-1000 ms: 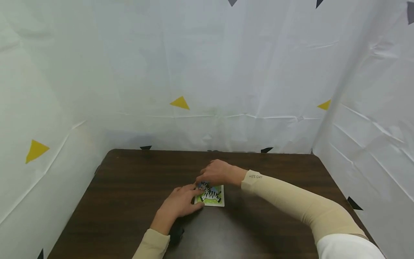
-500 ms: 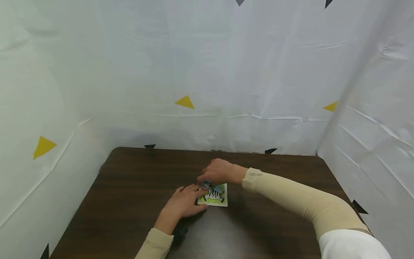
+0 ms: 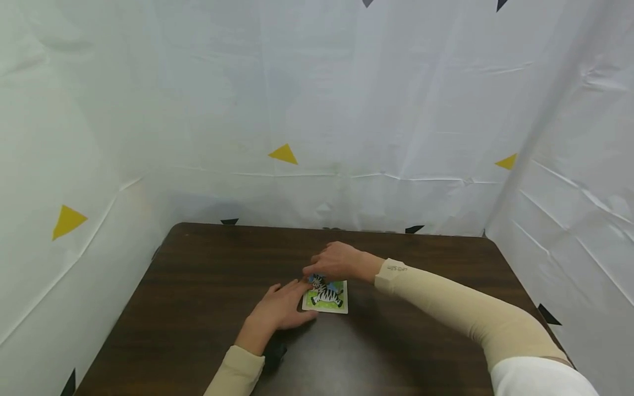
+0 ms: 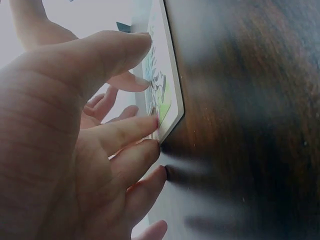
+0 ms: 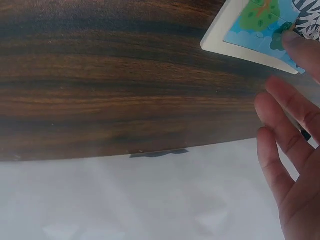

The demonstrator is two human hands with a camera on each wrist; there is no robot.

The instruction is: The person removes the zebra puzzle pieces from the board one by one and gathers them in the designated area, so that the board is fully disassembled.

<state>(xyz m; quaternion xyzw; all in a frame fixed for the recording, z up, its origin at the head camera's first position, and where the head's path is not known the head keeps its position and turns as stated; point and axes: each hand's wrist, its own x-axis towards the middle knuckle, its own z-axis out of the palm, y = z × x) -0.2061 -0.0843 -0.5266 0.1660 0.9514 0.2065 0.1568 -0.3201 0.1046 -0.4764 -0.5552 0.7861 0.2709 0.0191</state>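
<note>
A small square jigsaw puzzle (image 3: 328, 297) of a zebra on green grass lies in a shallow pale frame on the table. My left hand (image 3: 279, 307) is at its left side, fingers extended; in the left wrist view a fingertip touches the picture close to a corner. My right hand (image 3: 334, 261) reaches over the far left corner and covers part of it. In the right wrist view one digit (image 5: 300, 45) presses on the picture near a blue corner that overlaps the frame's pale border (image 5: 240, 49). The other fingers of that hand spread loosely off the puzzle.
The dark wood-grain table (image 3: 223, 280) ends at a white sheet wall (image 3: 371, 110) with yellow and black triangles, which continues on both sides. A small black object (image 3: 274, 352) sits beneath the left wrist. Beige sleeves (image 3: 446, 302) cover the forearms.
The head view has shifted slightly, so the whole scene sits a little to the right of where it was. Both hands stay at the puzzle, with only slight finger movement.
</note>
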